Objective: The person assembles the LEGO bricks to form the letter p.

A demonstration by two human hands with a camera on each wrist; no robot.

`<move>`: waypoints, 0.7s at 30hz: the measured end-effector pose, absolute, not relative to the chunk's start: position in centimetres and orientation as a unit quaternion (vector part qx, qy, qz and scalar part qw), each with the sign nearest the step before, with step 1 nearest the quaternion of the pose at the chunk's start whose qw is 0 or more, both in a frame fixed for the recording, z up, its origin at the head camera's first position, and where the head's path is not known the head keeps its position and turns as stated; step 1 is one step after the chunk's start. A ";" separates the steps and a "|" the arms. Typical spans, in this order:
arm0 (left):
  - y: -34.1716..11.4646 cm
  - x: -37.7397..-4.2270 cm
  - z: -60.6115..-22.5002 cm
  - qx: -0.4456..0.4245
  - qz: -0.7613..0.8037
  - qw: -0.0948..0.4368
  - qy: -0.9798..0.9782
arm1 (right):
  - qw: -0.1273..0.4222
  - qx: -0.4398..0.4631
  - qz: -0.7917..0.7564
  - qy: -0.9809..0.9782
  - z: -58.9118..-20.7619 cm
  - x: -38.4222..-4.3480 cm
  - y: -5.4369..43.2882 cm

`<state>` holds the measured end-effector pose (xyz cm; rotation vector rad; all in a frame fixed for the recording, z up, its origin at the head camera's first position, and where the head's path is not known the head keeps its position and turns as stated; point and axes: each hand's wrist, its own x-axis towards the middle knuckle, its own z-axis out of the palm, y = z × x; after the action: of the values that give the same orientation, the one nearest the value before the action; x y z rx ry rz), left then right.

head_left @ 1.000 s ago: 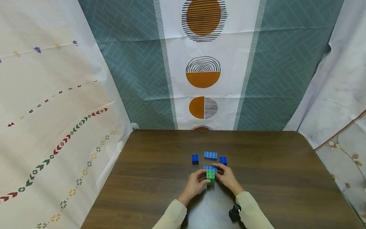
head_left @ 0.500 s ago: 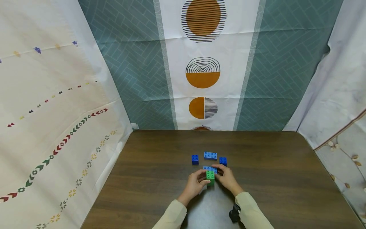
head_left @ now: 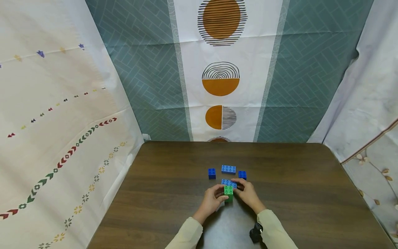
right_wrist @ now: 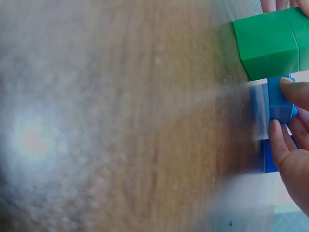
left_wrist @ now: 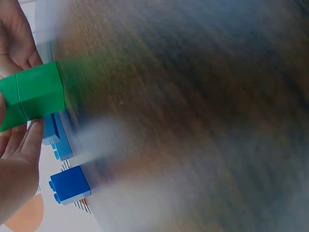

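A stack of two green toy building bricks (head_left: 228, 194) stands upright on the table, its studs facing up. My left hand (head_left: 209, 202) pinches it between thumb and fingers from the left. The left wrist view shows the seam between the two green bricks (left_wrist: 40, 92). Just behind the stack is a light blue brick (head_left: 229, 183), partly hidden by it. My right hand (head_left: 248, 195) grips the end of that brick; in the right wrist view, thumb and finger close on the blue brick (right_wrist: 280, 99) beside the green ones. Whether blue and green touch, I cannot tell.
Farther back on the brown table (head_left: 174, 193) lie a small dark blue brick (head_left: 211, 173), a longer light blue brick (head_left: 228, 169) and another dark blue brick (head_left: 242, 175), close behind my right fingers. A patterned cloth (head_left: 149, 69) hangs beyond the table's far edge.
The light blue brick in my right hand has shifted very slightly right and tilted a little. My left hand and the green stack look unmoved.
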<state>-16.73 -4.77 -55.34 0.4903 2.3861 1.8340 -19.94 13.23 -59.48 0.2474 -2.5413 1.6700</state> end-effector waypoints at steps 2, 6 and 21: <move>-4.7 -17.1 -56.3 0.159 0.599 0.046 0.783 | 0.046 0.079 0.545 -0.834 -59.3 -19.8 13.3; -4.8 -17.4 -57.1 0.154 0.602 0.049 0.782 | 0.041 0.069 0.549 -0.832 -59.0 -19.6 13.6; -4.8 -16.3 -54.2 0.152 0.598 0.046 0.785 | 0.041 0.080 0.562 -0.823 -57.9 -19.4 14.6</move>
<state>-16.30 -4.76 -54.25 0.4649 2.3973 1.8263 -19.41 14.60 -57.93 0.2446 -2.5181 1.7194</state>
